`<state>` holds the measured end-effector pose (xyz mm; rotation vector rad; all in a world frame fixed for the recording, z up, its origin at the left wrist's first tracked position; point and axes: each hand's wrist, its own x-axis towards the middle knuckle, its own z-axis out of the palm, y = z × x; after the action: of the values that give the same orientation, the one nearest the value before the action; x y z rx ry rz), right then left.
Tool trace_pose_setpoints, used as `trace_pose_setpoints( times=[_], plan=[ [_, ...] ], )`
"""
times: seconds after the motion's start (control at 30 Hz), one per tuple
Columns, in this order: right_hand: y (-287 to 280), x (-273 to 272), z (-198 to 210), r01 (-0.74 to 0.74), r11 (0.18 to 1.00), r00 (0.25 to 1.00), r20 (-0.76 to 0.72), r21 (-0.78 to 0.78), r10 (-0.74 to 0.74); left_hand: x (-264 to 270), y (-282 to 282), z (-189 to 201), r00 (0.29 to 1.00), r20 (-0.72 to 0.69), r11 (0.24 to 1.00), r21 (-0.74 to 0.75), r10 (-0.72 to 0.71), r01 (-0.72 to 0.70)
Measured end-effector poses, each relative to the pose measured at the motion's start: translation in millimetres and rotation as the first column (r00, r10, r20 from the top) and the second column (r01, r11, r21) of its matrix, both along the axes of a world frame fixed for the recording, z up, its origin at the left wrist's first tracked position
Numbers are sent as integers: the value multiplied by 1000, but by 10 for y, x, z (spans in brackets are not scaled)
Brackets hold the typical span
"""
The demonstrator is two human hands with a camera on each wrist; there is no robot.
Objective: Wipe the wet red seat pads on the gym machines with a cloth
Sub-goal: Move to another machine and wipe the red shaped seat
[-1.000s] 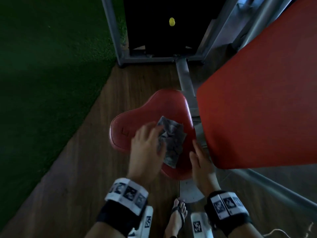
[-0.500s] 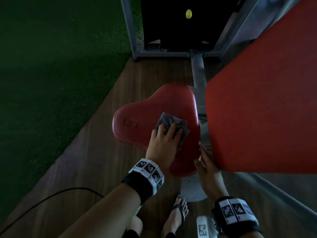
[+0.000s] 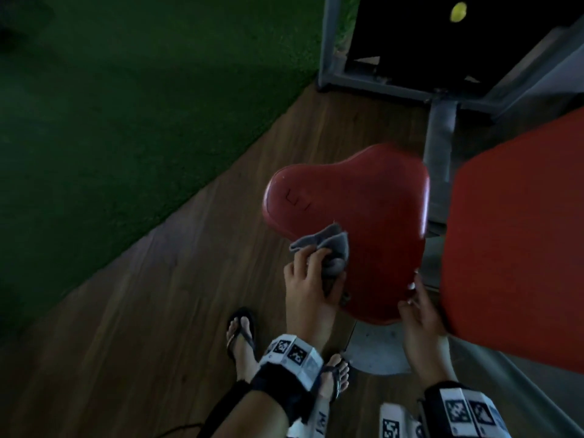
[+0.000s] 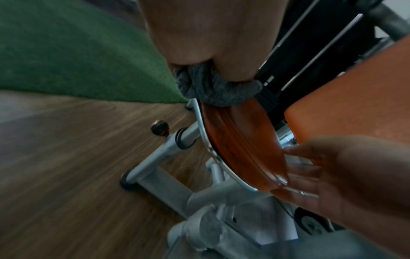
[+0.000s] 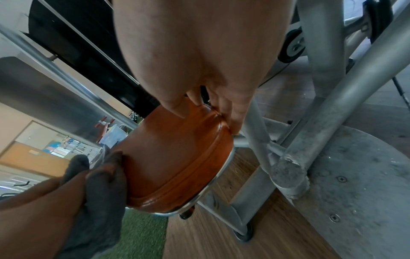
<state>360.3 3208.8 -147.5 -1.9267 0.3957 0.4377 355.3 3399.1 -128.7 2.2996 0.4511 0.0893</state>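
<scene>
The red seat pad (image 3: 357,210) looks glossy and sits on a grey post. My left hand (image 3: 311,267) grips a bunched grey cloth (image 3: 325,248) and presses it on the pad's near left edge. In the left wrist view the cloth (image 4: 218,91) bulges from under my fingers onto the seat pad (image 4: 241,140). My right hand (image 3: 410,295) rests against the near right rim with fairly straight fingers, its thumb on top of the seat pad (image 5: 177,166). In the right wrist view the cloth (image 5: 97,192) wraps the pad's left side.
A large red back pad (image 3: 521,248) overhangs the seat on the right, close to my right hand. The grey machine frame (image 3: 439,147) and black weight stack (image 3: 442,42) stand behind. Wooden floor (image 3: 158,343) and green turf (image 3: 126,105) lie left; my sandalled feet (image 3: 241,336) stand below.
My left hand has dragged the cloth from the middle of the seat down to its near left edge. My right hand has stayed at the near right rim.
</scene>
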Motion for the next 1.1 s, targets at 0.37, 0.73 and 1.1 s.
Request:
trace_pose_setpoints(
  times=[0.37, 0.73, 1.1],
  plan=[
    [6, 29, 45, 11, 999, 1000, 18, 33, -12, -78, -122, -29, 972, -32, 908, -353, 231, -227],
    [43, 61, -46, -97, 992, 994, 45, -83, 101, -124, -254, -115, 932, -21, 862, -373, 361, -342],
    [27, 47, -54, -124, 984, 991, 42, -127, 130, 129, -133, -141, 884, 40, 826, -377, 466, -419]
  ],
)
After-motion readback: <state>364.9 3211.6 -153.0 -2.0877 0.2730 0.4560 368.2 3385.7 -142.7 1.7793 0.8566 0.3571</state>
